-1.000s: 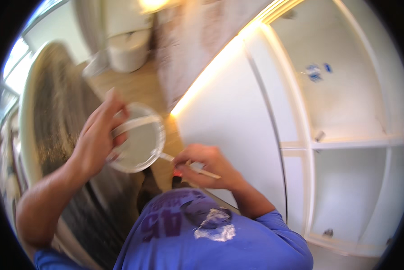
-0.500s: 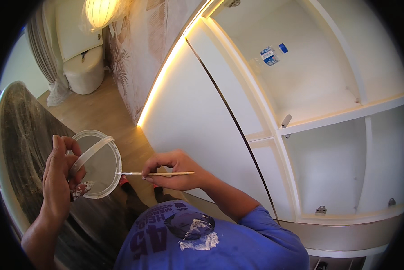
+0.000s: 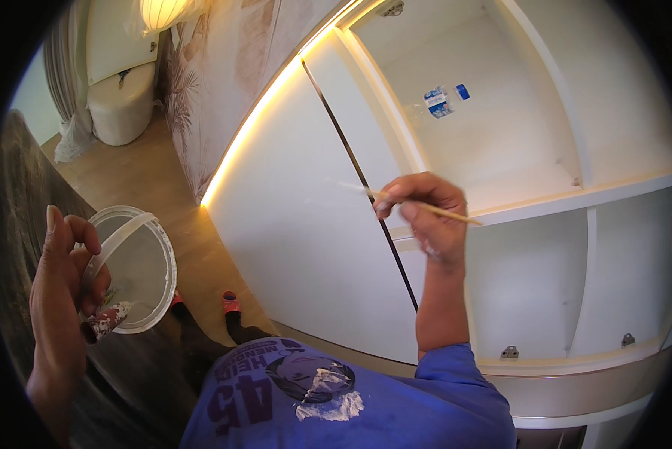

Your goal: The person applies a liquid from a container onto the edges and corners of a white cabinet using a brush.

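Note:
My left hand (image 3: 60, 284) is at the left, its fingers curled round the pale strap handle of a round translucent plastic bucket (image 3: 170, 254). Light grey-white stuff shows inside the bucket. Below those fingers, by the rim, sits a short reddish-brown cylindrical piece (image 3: 105, 322) smeared with white; I cannot make out its kind. My right hand (image 3: 429, 217) is raised before the white cabinet, pinching a thin wooden-handled paintbrush (image 3: 452, 213). The brush's pale tip points left, blurred, in front of the white panel (image 3: 306, 217) near its dark vertical gap.
An open cabinet with white shelves (image 3: 530, 206) fills the right side, with a plastic bottle (image 3: 439, 102) inside. A lit strip (image 3: 257, 116) edges the panel. A dark, dusty curved surface (image 3: 29, 179) lies at left. Farther off are a wrapped pouf (image 3: 123, 108) and a glowing lamp (image 3: 162, 11).
My right hand has lifted the paintbrush off the bucket's rim and moved right and up to the cabinet. The bucket and left hand sit farther left in the picture.

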Motion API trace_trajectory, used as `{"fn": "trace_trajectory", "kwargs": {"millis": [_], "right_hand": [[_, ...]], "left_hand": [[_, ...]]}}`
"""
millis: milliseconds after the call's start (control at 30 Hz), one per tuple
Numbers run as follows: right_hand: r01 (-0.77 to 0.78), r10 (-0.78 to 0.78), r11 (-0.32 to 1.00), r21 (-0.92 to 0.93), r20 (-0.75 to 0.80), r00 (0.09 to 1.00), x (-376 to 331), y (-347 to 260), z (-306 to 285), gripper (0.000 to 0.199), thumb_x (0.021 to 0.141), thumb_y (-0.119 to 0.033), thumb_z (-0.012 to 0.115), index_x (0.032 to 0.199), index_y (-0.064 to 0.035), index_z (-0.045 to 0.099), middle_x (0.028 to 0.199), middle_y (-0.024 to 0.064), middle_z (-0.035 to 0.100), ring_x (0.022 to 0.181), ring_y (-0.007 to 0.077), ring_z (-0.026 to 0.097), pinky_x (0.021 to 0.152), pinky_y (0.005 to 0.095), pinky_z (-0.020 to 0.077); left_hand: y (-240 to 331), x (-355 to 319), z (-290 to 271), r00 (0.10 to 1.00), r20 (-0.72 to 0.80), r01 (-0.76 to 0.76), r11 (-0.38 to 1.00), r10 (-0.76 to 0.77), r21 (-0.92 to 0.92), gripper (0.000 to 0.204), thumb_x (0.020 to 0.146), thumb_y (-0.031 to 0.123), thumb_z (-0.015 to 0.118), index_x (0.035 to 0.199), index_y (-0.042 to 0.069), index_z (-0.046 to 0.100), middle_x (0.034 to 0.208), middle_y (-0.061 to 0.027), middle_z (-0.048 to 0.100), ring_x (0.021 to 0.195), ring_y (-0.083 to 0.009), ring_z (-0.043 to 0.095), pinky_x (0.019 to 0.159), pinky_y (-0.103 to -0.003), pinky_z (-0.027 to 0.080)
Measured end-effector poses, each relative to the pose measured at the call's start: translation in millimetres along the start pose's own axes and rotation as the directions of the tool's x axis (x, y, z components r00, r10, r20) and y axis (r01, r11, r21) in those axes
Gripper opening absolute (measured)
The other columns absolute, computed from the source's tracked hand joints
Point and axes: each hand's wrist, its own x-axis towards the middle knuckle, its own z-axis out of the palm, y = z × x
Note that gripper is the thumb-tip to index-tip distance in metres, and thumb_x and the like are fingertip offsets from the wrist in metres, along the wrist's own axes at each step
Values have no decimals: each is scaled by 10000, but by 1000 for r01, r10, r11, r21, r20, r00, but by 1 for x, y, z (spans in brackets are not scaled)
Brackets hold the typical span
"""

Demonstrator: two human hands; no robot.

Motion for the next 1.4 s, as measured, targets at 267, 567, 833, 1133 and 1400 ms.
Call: {"fn": "trace_trajectory", "kwargs": {"millis": [267,567,833,1133,1400], "right_hand": [[-57,-128,731,-680,-218,968,76,-44,-50,111,917,9,701,1024,29,722,956,84,752,930,149,724,848,279,568],[-121,39,336,-934,-115,993,127,-47,-59,153,887,-138,674,977,-24,721,841,53,741,807,144,697,755,286,538],[-104,43,243,-965,-96,994,128,-39,-57,153,869,-119,636,960,-22,713,822,65,742,702,129,643,685,290,525],[-151,107,190,-970,-133,985,132,-38,-54,109,863,-83,636,930,-17,691,831,19,686,789,100,606,685,273,482],[-90,44,196,-976,-83,996,134,-28,-58,146,837,-121,639,909,-8,697,732,68,707,613,131,592,616,300,494]], "left_hand": [[-10,7,-2,998,42,49,998,-50,29,569,1074,654,337,908,131,487,592,23,439,455,-37,311,430,-210,260],[-24,23,-12,997,48,57,996,-60,70,563,1084,628,325,900,130,510,546,18,439,429,-38,337,419,-209,266],[-21,18,-9,999,-9,53,996,-52,67,671,1006,765,357,874,125,511,518,-7,431,387,-64,307,399,-218,258],[-22,21,-8,994,-17,106,994,-105,18,682,996,777,369,864,125,516,503,-8,433,381,-63,307,394,-213,262],[-23,17,-2,996,-72,60,996,-55,70,684,991,780,379,845,125,514,491,-1,422,373,-62,311,390,-208,259]]}}
